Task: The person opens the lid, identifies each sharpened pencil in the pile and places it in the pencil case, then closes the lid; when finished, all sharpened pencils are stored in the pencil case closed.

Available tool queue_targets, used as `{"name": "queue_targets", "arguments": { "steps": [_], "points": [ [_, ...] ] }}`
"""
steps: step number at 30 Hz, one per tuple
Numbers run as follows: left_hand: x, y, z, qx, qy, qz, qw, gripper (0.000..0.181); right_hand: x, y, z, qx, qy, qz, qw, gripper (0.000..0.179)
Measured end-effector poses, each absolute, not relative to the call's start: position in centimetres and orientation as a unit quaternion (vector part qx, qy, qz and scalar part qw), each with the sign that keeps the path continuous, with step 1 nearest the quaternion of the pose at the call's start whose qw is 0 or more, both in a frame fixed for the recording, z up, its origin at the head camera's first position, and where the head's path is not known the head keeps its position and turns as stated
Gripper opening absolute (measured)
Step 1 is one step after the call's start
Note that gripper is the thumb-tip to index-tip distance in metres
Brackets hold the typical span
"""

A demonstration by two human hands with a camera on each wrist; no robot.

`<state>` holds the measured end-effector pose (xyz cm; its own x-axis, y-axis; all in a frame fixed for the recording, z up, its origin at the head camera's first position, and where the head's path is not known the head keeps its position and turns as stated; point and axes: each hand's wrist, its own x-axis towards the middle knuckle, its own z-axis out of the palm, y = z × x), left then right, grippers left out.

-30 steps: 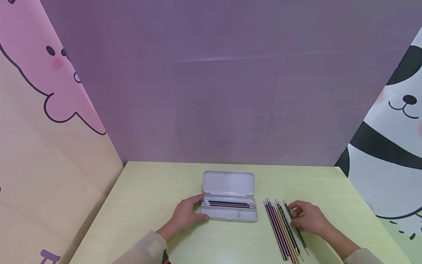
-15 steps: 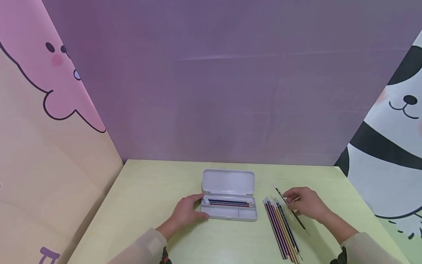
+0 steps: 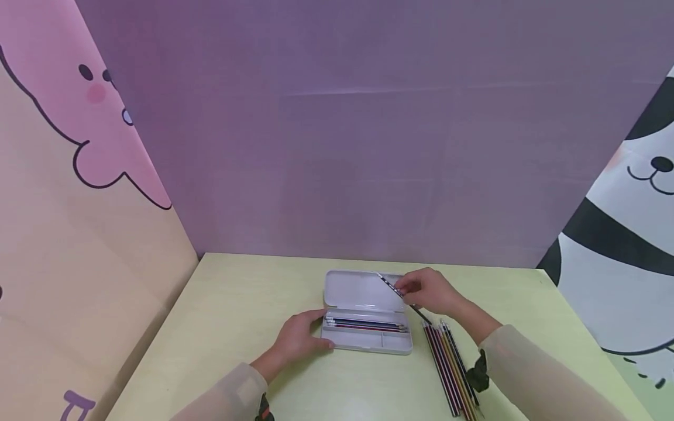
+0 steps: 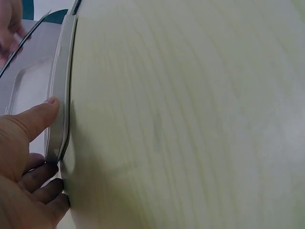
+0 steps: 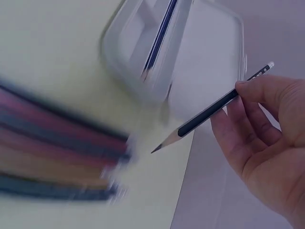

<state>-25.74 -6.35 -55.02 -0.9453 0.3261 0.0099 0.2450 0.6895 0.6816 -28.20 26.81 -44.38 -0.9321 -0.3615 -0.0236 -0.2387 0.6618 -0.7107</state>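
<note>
A black pencil (image 5: 209, 112) with a sharpened tip and a white eraser end is pinched between the thumb and fingers of my right hand (image 3: 429, 290). In the head view it slants in front of the raised lid (image 3: 353, 290) of a white pencil case (image 3: 347, 340). My left hand (image 3: 300, 339) grips the case's left end, its thumb (image 4: 40, 117) along the front side. Several pencils (image 3: 363, 324) lie lengthwise in the back compartment; the front compartment has a small divider. Right of the case, a row of loose pencils (image 3: 447, 368) lies on the table, eraser ends away from me.
The pale wooden table (image 3: 253, 292) runs back to a purple wall panel (image 3: 368, 146). On the left stands a side panel with a pink cartoon figure (image 3: 100, 134), on the right one with a panda (image 3: 621, 263).
My right hand has lifted the black pencil from the right of the loose row and carried it left and back, to the case's lid. My left hand stays on the case.
</note>
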Motion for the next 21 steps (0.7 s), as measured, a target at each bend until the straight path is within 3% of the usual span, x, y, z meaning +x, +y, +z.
{"name": "queue_targets", "arguments": {
  "steps": [9,21],
  "points": [
    [-25.9,-6.1,-54.8,0.162,0.918,0.357,0.062,0.081,-30.3,22.3,-46.0,-0.224,0.901,-0.363,0.083,0.022],
    [-26.2,-6.2,-54.9,0.151,0.923,0.349,0.062,0.08,-31.5,19.9,-49.3,-0.273,0.905,-0.315,0.084,0.026]
  ]
}}
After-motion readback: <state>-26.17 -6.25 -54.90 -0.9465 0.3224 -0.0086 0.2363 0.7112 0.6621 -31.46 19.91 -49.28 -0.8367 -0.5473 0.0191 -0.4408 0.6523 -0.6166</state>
